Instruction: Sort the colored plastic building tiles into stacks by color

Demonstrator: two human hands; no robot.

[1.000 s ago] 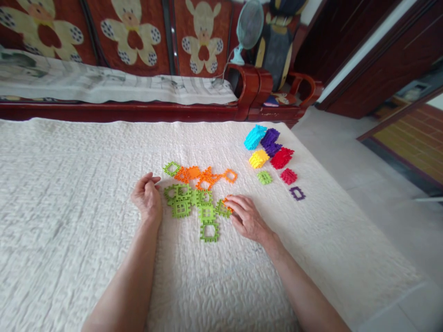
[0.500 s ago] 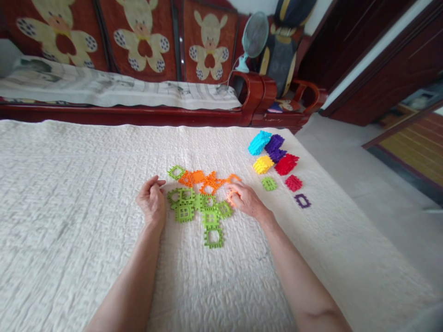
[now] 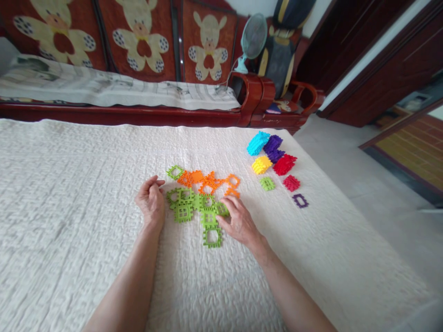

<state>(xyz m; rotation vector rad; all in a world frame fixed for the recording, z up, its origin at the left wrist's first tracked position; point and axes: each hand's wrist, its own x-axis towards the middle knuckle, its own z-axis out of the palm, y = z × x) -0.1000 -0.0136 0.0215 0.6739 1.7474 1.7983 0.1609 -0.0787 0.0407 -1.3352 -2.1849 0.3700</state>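
Observation:
My right hand is over the right side of a flat green tile, thumb and fingers apart around its edge; I see no firm hold. That tile lies beside several notched green plastic tiles, which lie flat in a cluster. My left hand rests on its side just left of the cluster, fingers curled in and nothing visible in them. Behind the green tiles is a row of orange pieces, with one green tile at its left end. Two orange tiles lie at its right, beyond my right fingers.
Stacked tiles stand at the right: blue, purple, yellow and red. Nearby lie a green tile, a smaller red stack and a purple frame. A white quilted cover lies underneath; a wooden sofa is behind.
My right hand has moved from the orange tile at the right, leaving it flat, down toward me to the rightmost green tile. The left hand has stayed in place.

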